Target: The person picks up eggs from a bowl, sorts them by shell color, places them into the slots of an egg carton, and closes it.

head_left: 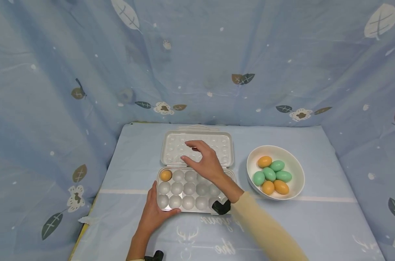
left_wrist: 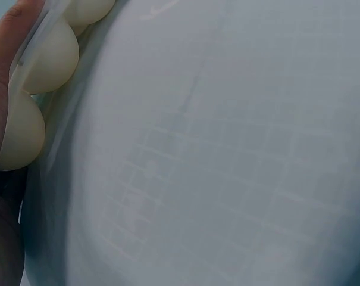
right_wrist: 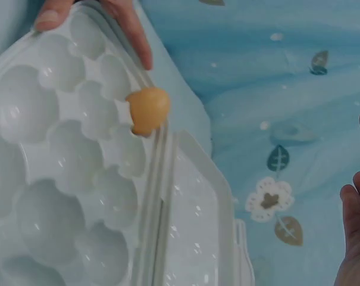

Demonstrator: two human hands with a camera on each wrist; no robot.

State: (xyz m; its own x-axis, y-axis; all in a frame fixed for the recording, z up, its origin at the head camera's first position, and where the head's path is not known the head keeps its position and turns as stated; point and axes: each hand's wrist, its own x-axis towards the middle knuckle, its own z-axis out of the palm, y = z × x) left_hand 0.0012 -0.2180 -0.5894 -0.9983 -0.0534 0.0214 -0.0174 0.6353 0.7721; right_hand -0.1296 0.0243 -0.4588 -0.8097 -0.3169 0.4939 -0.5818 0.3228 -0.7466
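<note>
A white plastic egg tray (head_left: 189, 188) lies open on the table, its lid (head_left: 171, 148) folded flat behind it. One orange egg (head_left: 166, 175) sits in the far-left cup; the other visible cups hold nothing. My left hand (head_left: 155, 214) grips the tray's near-left corner, thumb up the side and fingers along the front edge. My right hand (head_left: 197, 156) hovers over the hinge with relaxed fingers and holds nothing. The right wrist view shows the orange egg (right_wrist: 147, 110), the tray (right_wrist: 55, 161), the lid (right_wrist: 191, 238) and left-hand fingers (right_wrist: 132, 30). The left wrist view shows tray cups (left_wrist: 46, 56) from the side.
A white bowl (head_left: 292, 157) stands right of the tray with several orange and green eggs (head_left: 270, 174) in it. Light-blue cloth with a leaf print covers the table (head_left: 315, 224) and hangs as walls (head_left: 86, 72) on three sides.
</note>
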